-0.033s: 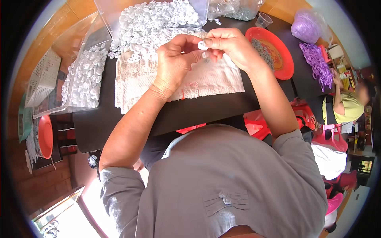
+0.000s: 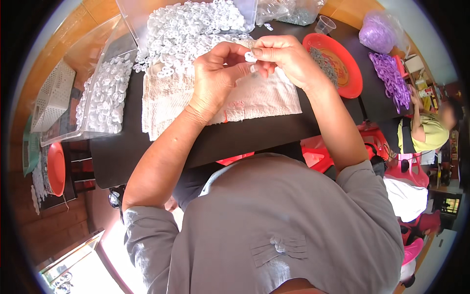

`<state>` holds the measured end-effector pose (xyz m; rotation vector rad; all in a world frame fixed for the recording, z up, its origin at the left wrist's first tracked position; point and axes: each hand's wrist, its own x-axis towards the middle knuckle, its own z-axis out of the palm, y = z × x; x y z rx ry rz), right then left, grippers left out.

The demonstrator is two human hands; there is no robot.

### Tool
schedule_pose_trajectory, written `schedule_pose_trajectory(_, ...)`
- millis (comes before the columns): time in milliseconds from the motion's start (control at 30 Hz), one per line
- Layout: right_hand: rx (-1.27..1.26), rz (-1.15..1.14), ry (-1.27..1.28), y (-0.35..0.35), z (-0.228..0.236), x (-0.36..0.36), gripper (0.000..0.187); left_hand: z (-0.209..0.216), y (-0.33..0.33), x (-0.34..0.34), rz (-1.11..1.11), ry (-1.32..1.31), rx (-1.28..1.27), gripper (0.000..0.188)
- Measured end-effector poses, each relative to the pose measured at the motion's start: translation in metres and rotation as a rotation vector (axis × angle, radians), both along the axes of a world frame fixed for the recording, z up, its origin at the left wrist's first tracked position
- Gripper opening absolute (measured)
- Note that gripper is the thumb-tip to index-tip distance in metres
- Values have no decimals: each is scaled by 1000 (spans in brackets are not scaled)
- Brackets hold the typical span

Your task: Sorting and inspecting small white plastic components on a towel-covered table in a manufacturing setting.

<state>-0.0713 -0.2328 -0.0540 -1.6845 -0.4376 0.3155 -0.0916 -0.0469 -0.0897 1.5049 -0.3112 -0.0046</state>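
Observation:
My two hands meet over a folded cream cloth (image 2: 196, 112) on the dark table. My right hand (image 2: 289, 56) pinches a small white plastic piece with holes (image 2: 250, 57) between thumb and fingers. Curled round the same piece from the other side is my left hand (image 2: 218, 73), its forefinger touching it and its thumb just below. The fingers partly hide the piece and where they grip. Beyond my left hand lies a large heap of similar white pieces (image 2: 191, 29), spilling from a clear bin onto the cloth.
At the left, a clear tub (image 2: 83, 133) holds more white pieces, beside a white perforated basket (image 2: 54, 93). To the right are a red plate (image 2: 353, 73) with small grey metal-looking parts, a clear cup (image 2: 325, 24), and purple links (image 2: 391, 78). A person (image 2: 431, 130) sits farther right.

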Motion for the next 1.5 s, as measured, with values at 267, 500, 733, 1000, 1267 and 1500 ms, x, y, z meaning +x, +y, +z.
schedule_pose_trajectory(267,44,-1,-4,-5,-4,-9,22,6,-4,-10,-68,-51,-134,21)
schedule_pose_trajectory(500,95,-4,-11,1,-4,-20,19,-8,-4,-9,-50,-226,-178,19)
schedule_pose_trajectory(733,161,-127,-18,17,-2,-21,18,17,2,-10,58,1,-182,16)
schedule_pose_trajectory(1000,-347,-70,-428,5,-23,19,9,111,104,-22,560,-409,20,5)
schedule_pose_trajectory(1267,-711,-39,-945,24,-42,30,15,130,242,-25,1188,-449,1300,18)
schedule_pose_trajectory(1500,-764,69,-878,-8,-36,29,17,73,92,-25,427,-417,457,11)
